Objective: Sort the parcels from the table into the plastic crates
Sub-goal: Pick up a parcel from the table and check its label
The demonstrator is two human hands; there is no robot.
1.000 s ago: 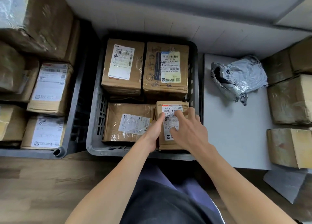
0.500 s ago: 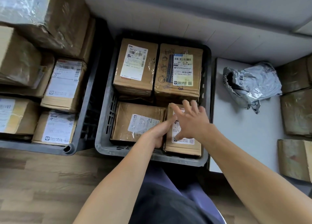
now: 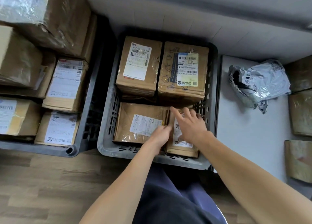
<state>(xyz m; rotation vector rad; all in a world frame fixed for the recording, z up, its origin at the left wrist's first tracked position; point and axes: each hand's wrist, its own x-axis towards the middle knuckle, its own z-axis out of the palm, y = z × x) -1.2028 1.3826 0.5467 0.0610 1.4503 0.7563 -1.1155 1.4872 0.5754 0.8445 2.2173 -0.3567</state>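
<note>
Fingers (image 3: 176,114) of the right hand (image 3: 192,129) are stretched out straight and spread, gripping nothing, and lie over the top of a small cardboard parcel (image 3: 182,148) that stands in the front right corner of the grey plastic crate (image 3: 108,149); the fingers (image 3: 164,130) of the left hand (image 3: 159,137) are bunched together at the seam between that parcel and the flat taped parcel (image 3: 133,121) beside it, and whether they pinch the parcel's edge or only press against it cannot be told (the thumb is hidden); both front parcels lie label up and touch each other; behind them, against the crate's far wall, two taller boxes stand side by side, the left box (image 3: 138,67) with a white label and the right box (image 3: 184,72) with a yellowish one; to the left, just beside this crate, a darker crate (image 3: 50,150) holds several labelled parcels stacked in layers; to the right is a white table (image 3: 249,139) bearing a crumpled grey poly mailer (image 3: 260,83) near its far end and brown cardboard parcels (image 3: 300,114) along its right edge; both crates rest on a wood-grain floor (image 3: 42,181).
</note>
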